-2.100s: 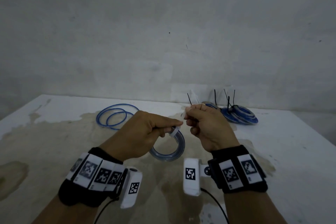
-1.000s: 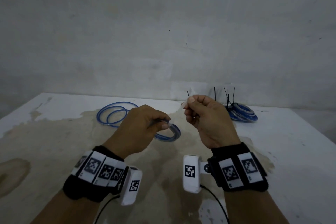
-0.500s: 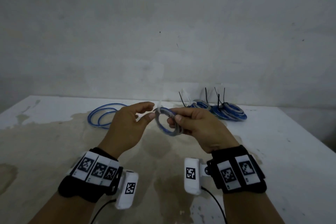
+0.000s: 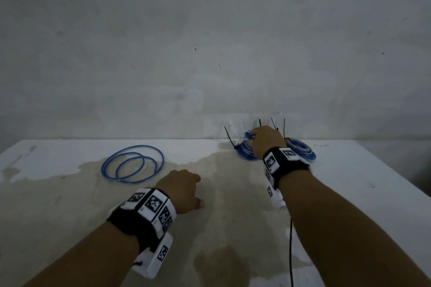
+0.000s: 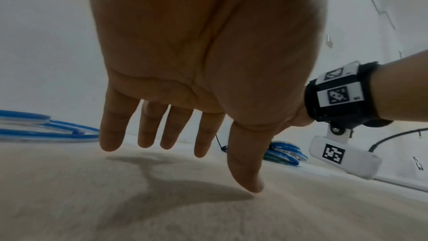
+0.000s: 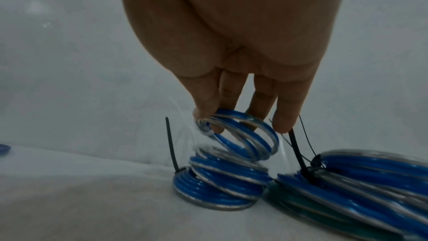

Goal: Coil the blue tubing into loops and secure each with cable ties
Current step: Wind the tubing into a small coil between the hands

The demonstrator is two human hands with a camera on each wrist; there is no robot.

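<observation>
Now setting the tied coil [image 6: 234, 131] on the stack [image 6: 222, 186] with right hand [image 4: 265, 140] pinching it, left hand [image 4: 182, 190] emptied and relaxed, so next the loose tubing [image 4: 133, 163].

The room is dim and gray, and the pictures look grainy. The left hand [image 5: 208, 65] makes a soft dark shadow on the table [image 5: 92, 199]. Close up, the blue tubes [image 6: 231, 171] look blurry. Edges bend a little.

The stained white table [image 4: 349, 193] bears loose blue tubing [image 4: 133, 163] and tied coils [image 4: 300, 147] — apparently stacked — by the wall.
</observation>
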